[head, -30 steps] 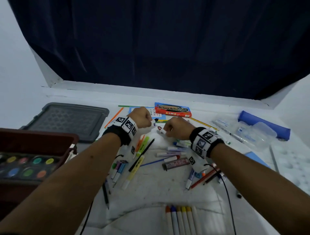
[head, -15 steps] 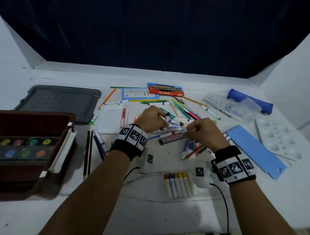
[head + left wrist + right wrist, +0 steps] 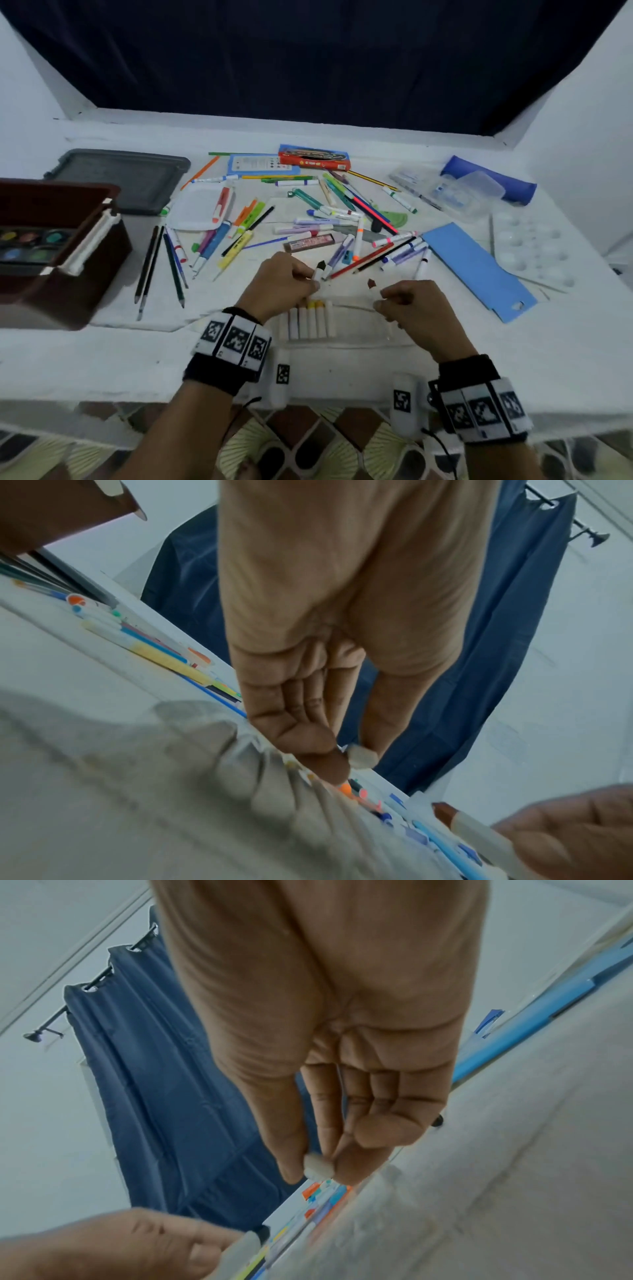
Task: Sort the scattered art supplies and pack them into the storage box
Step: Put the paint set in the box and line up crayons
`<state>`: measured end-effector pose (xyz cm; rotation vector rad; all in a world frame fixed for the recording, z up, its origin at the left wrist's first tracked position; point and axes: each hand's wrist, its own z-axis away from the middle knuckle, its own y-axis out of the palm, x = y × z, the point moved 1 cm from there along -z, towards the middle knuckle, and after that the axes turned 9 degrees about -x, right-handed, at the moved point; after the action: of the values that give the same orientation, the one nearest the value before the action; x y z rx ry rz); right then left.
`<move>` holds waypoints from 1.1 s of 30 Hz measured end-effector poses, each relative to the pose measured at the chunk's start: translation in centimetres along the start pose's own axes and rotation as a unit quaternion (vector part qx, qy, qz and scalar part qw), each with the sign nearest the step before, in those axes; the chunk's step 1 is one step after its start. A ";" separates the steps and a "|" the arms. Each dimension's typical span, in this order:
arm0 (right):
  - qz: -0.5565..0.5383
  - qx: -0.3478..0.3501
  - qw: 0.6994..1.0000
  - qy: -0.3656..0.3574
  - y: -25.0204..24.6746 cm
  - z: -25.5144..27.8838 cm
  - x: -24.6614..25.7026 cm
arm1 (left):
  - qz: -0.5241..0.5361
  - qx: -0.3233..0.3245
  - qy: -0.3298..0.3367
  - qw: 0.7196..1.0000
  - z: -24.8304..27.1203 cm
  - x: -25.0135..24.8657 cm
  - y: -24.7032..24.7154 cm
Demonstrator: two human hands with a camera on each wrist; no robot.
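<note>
My left hand (image 3: 313, 279) pinches a white-wrapped pastel with a black tip (image 3: 320, 270), held upright. My right hand (image 3: 378, 298) pinches a similar pastel with a brown tip (image 3: 372, 285). Both hover just above a row of several pastels (image 3: 310, 322) lying in a clear sleeve near the table's front. In the left wrist view, thumb and finger grip the pastel's white end (image 3: 361, 756). The right wrist view shows the same pinch on the brown pastel's white end (image 3: 318, 1167). The brown storage box (image 3: 78, 284) stands at the left, holding a watercolour set (image 3: 30, 240).
Scattered markers and pencils (image 3: 342, 219) cover the table's middle. A grey lid (image 3: 123, 178) lies behind the box. At the right are a blue card (image 3: 476, 270), a white palette (image 3: 534, 250), a clear case (image 3: 459, 192) and a blue pouch (image 3: 489, 174). A red box (image 3: 313, 159) sits far back.
Both hands have drawn back from the marker pile toward me, each carrying a pastel, and now hover over the pastel row near the front edge.
</note>
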<state>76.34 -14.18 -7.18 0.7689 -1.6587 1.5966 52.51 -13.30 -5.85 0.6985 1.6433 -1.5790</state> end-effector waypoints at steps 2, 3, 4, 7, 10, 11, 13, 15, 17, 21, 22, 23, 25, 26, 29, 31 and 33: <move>0.004 0.006 1.000 -0.009 -0.3 0.8 -0.5 | -0.028 -0.013 -0.005 1.000 1.3 0.0 1.3; 0.011 0.010 1.000 -0.015 -0.4 1.2 -0.7 | -0.036 -0.014 -0.012 0.999 1.9 0.1 1.8; 0.022 0.012 0.999 -0.021 -0.3 1.5 -1.0 | -0.034 -0.012 -0.020 0.999 2.5 0.1 2.4; 0.048 0.026 0.998 -0.042 0.2 2.3 -1.4 | -0.040 -0.007 -0.021 0.999 4.0 -0.4 3.5; 0.081 0.030 0.994 -0.066 0.6 2.6 -1.4 | -0.092 -0.022 -0.002 0.996 4.8 -1.1 4.3; 0.084 0.024 0.994 -0.072 0.8 2.6 -1.5 | -0.100 -0.029 -0.001 0.995 5.0 -1.3 4.5; 0.084 0.013 0.993 -0.081 0.9 2.6 -1.6 | -0.110 -0.035 0.000 0.993 5.2 -1.6 5.0; 0.081 0.011 0.993 -0.083 1.0 2.6 -1.6 | -0.123 -0.035 0.002 0.992 5.3 -1.8 5.5; 0.076 0.013 0.994 -0.078 1.0 2.7 -1.5 | -0.130 -0.041 0.003 0.991 5.5 -1.8 5.8; 0.074 0.023 0.994 -0.072 0.9 2.7 -1.4 | -0.149 -0.047 0.011 0.988 5.7 -1.4 5.7; 0.073 0.026 0.995 -0.070 0.9 2.7 -1.4 | -0.153 -0.047 0.015 0.987 5.7 -1.4 5.7; 0.068 0.028 0.995 -0.067 0.8 2.7 -1.3 | -0.156 -0.047 0.018 0.986 5.8 -1.3 5.7; 0.057 0.030 0.996 -0.062 0.7 2.8 -1.3 | -0.157 -0.043 0.019 0.986 5.8 -1.1 5.8; 0.054 0.032 0.996 -0.060 0.7 2.8 -1.2 | -0.156 -0.042 0.017 0.987 5.8 -1.0 5.7; 0.049 0.037 0.996 -0.059 0.7 2.9 -1.2 | -0.167 -0.028 0.020 0.985 5.5 -0.9 5.5; 0.050 0.038 0.996 -0.059 0.6 2.9 -1.1 | -0.185 0.002 0.016 0.983 5.2 -1.2 5.1; 0.055 0.038 0.996 -0.060 0.6 2.8 -1.0 | -0.212 0.030 0.020 0.977 4.9 -1.7 4.9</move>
<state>76.22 -17.02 -8.35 0.8395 -1.7606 1.7287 58.14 -17.48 -7.19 0.4261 1.8699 -1.9281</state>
